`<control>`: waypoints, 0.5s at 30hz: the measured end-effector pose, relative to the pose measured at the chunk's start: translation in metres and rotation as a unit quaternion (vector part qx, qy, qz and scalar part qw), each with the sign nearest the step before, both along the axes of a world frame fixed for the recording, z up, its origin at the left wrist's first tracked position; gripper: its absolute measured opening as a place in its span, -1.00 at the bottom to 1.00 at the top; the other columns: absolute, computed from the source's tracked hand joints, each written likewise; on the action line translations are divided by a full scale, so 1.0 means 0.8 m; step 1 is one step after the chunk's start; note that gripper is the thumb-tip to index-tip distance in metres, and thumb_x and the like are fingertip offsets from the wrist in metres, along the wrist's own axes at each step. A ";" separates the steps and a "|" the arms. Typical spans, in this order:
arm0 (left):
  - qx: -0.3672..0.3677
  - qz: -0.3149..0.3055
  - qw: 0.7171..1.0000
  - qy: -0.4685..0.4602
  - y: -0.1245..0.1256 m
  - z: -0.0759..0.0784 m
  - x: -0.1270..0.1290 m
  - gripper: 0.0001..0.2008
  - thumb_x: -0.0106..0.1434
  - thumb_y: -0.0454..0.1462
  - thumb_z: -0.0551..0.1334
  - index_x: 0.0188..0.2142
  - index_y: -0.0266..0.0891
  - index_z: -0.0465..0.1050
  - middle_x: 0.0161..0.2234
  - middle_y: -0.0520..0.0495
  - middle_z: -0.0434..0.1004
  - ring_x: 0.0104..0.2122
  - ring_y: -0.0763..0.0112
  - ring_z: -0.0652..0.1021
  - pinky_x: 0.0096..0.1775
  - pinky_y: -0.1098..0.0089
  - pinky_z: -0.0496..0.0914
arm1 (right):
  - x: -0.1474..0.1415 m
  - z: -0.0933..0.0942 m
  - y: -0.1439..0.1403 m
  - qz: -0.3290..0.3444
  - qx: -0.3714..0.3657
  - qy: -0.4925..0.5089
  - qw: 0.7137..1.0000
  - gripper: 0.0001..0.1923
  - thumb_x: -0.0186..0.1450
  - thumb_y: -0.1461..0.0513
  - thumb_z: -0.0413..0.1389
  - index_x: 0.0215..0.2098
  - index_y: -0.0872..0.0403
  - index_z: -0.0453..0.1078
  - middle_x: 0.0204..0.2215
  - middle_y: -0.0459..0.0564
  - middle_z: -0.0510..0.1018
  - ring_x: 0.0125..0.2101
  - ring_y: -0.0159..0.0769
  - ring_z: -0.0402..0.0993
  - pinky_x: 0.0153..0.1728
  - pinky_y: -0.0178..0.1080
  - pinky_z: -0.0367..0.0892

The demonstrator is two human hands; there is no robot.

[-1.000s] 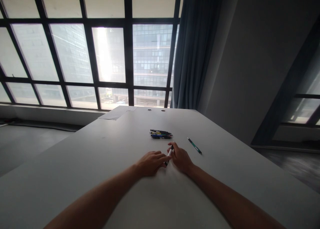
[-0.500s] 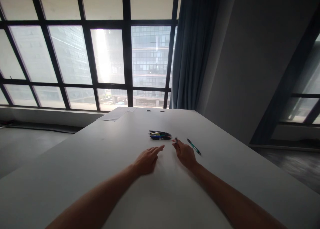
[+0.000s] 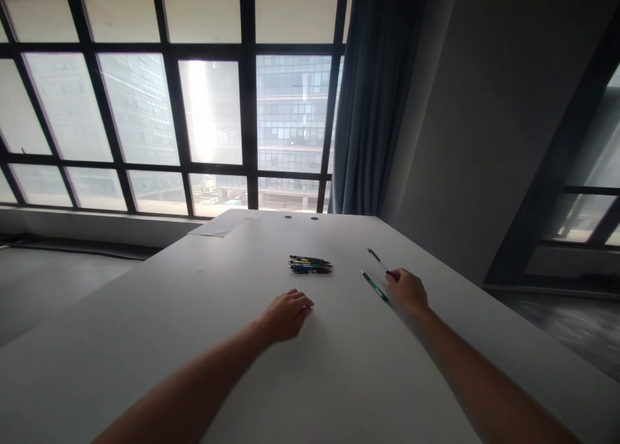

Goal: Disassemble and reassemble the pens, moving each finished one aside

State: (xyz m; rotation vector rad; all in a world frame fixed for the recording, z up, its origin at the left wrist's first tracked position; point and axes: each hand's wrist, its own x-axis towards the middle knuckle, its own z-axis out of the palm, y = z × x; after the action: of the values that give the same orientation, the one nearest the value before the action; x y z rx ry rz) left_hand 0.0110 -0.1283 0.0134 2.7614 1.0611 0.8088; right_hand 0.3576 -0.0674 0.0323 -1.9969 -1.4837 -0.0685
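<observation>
My right hand (image 3: 411, 289) rests on the white table (image 3: 339, 379) toward its right side. Its fingertips pinch the near end of a slim black-and-white pen (image 3: 377, 258) that lies slanted away from me. A green pen (image 3: 375, 286) lies just left of that hand, apart from it. Farther left, at the table's middle, is a small bundle of several dark, blue and yellow pens (image 3: 310, 265). My left hand (image 3: 289, 315) lies palm down on the table in front of the bundle, fingers loosely curled, holding nothing.
A sheet of paper (image 3: 223, 225) lies at the table's far left corner, and two small cable holes (image 3: 301, 218) sit near the far edge. Behind are a large grid window and a blue curtain (image 3: 375, 108). A grey wall runs along the right.
My right hand has carried the black-and-white pen from the middle to the right, past the green pen. My left hand let go of it and now rests with its fingers curled in.
</observation>
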 end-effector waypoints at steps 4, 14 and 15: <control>-0.001 0.001 1.000 -0.001 0.001 0.000 -0.001 -0.74 0.35 -0.30 0.03 -0.14 -0.21 0.48 -0.19 -0.11 0.56 -0.18 0.31 0.48 -0.13 0.32 0.39 | 0.014 -0.010 0.000 -0.038 -0.120 -0.026 0.992 -0.72 0.22 0.13 0.09 -0.24 0.13 0.53 -0.28 0.16 0.59 -0.25 -0.10 0.52 -0.37 -0.27 0.28; -0.012 0.003 1.000 0.000 -0.003 0.004 0.000 -0.73 0.36 -0.29 0.02 -0.12 -0.22 0.48 -0.18 -0.12 0.56 -0.17 0.31 0.48 -0.15 0.32 0.39 | -0.010 -0.029 0.007 0.100 -0.060 -0.135 0.984 -0.53 0.30 0.08 0.04 0.12 0.07 0.35 0.02 0.15 0.41 0.00 -0.11 0.35 -0.03 -0.17 0.25; -0.013 0.003 1.000 0.000 -0.003 0.004 0.000 -0.73 0.36 -0.28 0.02 -0.12 -0.22 0.48 -0.18 -0.12 0.56 -0.18 0.31 0.48 -0.15 0.32 0.39 | -0.009 -0.032 0.008 0.130 -0.051 -0.143 0.980 -0.56 0.29 0.12 0.06 0.11 0.07 0.37 0.01 0.12 0.42 0.00 -0.15 0.34 -0.01 -0.21 0.23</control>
State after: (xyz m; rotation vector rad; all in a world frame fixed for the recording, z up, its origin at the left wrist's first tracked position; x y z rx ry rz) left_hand 0.0113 -0.1305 0.0165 2.7382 1.0729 0.7919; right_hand 0.3504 -0.0610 0.0070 -1.9130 -1.9576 -0.1796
